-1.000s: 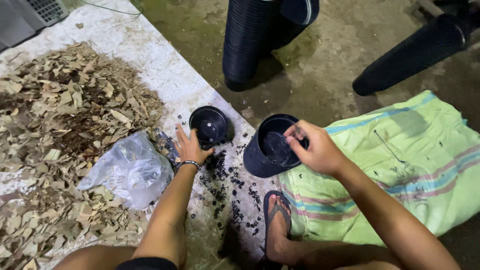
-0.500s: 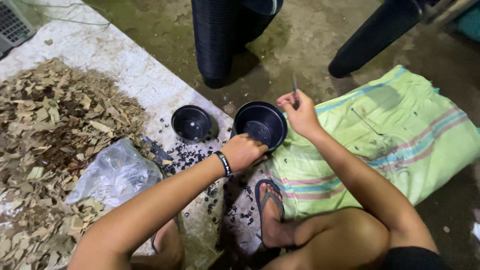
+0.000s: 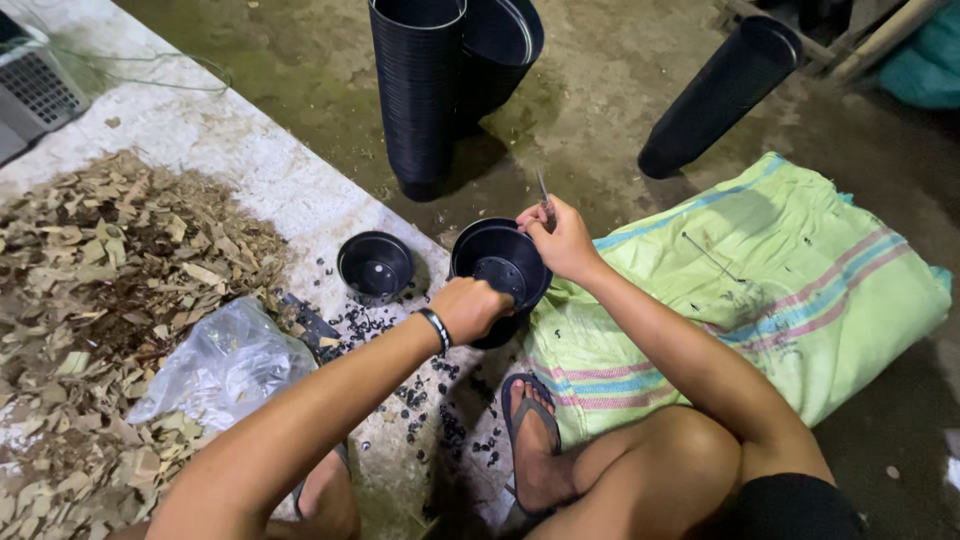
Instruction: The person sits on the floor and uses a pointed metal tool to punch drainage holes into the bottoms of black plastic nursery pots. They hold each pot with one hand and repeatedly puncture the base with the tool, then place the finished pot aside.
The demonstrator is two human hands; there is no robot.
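Note:
My left hand (image 3: 472,308) grips the near rim of a black plastic pot (image 3: 500,268) tilted toward me. At the pot's far rim my right hand (image 3: 560,238) pinches a thin metal tool (image 3: 543,190) that points upward. A second, smaller black pot (image 3: 375,266) stands upright on the white sheet just left of the held pot. Small black plastic bits (image 3: 420,390) are scattered on the ground below my left wrist.
Tall stacks of black pots (image 3: 418,95) stand ahead, another stack (image 3: 722,95) lies tilted at right. A green striped sack (image 3: 760,290) lies at right. Dry leaf pieces (image 3: 100,290) and a clear plastic bag (image 3: 220,365) lie left. My sandalled foot (image 3: 535,440) rests below.
My left hand left the small pot and moved right onto the larger pot's near rim. The right hand stays at the far rim with the thin tool.

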